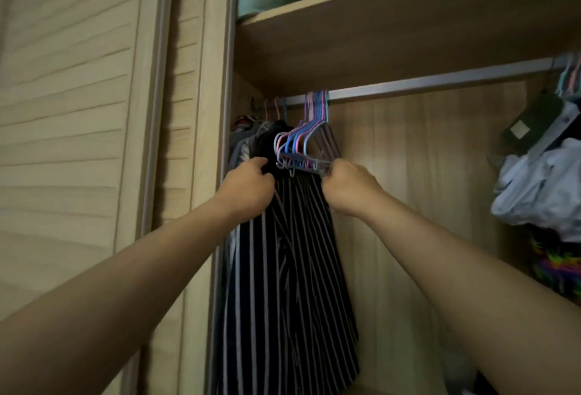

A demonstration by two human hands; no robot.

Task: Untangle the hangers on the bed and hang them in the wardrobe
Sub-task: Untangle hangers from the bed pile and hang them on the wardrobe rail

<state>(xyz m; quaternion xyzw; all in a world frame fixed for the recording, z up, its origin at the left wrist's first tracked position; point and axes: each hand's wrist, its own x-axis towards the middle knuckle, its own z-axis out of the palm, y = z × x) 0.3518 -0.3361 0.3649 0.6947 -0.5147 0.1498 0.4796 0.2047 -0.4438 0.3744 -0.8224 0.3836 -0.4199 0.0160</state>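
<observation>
Hangers (306,140): pastel bunch hooked on the rail (440,81), near its left end, beside a striped garment (292,269). Right hand (349,188) pinches their lower bars; left hand (248,188) grips the dark cloth. Risk: a tug sideways could unhook or re-tangle the bunch. Setting: wooden wardrobe, shelf (393,26) above, louvred door (78,111) left.

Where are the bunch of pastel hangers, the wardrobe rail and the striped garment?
bunch of pastel hangers (301,143): head view, on the shoulder curves.
wardrobe rail (440,81): head view, on a bare stretch of the bar.
striped garment (295,269): head view, on the middle of the hanging cloth.
</observation>
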